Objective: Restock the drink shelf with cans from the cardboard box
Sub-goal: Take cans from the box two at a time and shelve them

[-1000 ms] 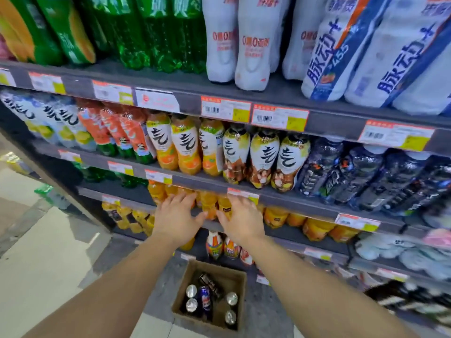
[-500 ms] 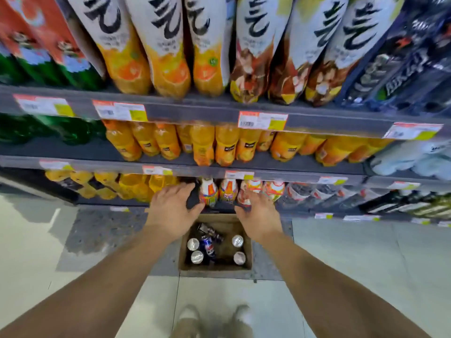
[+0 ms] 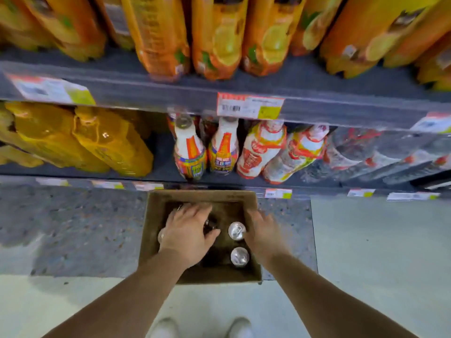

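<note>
The cardboard box point(image 3: 156, 230) sits open on the floor point(image 3: 378, 252), its far edge tucked right against the foot of the drink shelf point(image 3: 317, 108). Both hands are down inside it. The left hand point(image 3: 188, 235) spreads over the box's left half, fingers point(image 3: 195, 211) loosely fanned above the cans there; a silver can rim point(image 3: 161, 236) peeks out at its left edge, and I cannot tell whether the hand is gripping anything underneath. The right hand point(image 3: 264, 236) lies along the box's right wall, fingers relaxed and straight, just beside the upper can point(image 3: 236, 231) but not closed around it. A second can point(image 3: 240, 256) stands upright nearer the box's near edge, with dark bare cardboard between the two hands. Directly beyond the box, the bottom tier holds white-and-orange bottles point(image 3: 190, 154), with yellow bottles point(image 3: 109, 145) to their left. Above them a price tag point(image 3: 250, 105) hangs from the shelf lip. On the near side of the box, open pale floor runs to the person's white shoes point(image 3: 240, 328).
</note>
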